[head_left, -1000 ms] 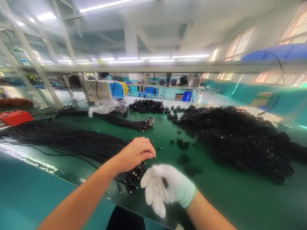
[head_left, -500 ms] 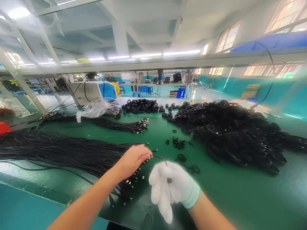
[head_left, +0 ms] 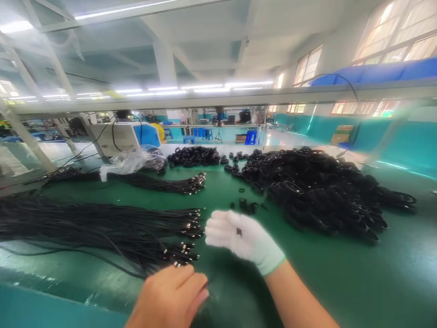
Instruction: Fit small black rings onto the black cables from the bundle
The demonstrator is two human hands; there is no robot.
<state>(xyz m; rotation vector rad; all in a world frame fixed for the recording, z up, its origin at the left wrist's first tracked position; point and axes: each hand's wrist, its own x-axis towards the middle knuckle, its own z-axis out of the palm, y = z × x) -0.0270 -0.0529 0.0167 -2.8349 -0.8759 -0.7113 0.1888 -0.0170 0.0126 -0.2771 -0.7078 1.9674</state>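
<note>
My left hand (head_left: pixel 170 296) is bare and low in the view, in front of the cable ends. Its fingers are curled closed with the thumb pressed in; what they hold, if anything, is hidden. My right hand (head_left: pixel 242 237) wears a white glove with a pale green cuff. Its fingers reach left, side by side, close to the metal-tipped ends of a thick bundle of black cables (head_left: pixel 85 218). A small dark square (head_left: pixel 239 232) shows on the glove; I cannot tell whether it is a mark or a loose piece.
A large heap of coiled black cables (head_left: pixel 317 182) covers the right of the green table (head_left: pixel 324 273). A second cable bundle (head_left: pixel 164 183), a clear plastic bag (head_left: pixel 129 159) and a white-and-blue machine (head_left: pixel 124 134) lie behind. Small black rings (head_left: pixel 247 206) sit mid-table.
My left hand has moved down toward me, away from the right hand. The right hand has risen and turned, its fingers now pointing left. The thin cable between the hands no longer shows.
</note>
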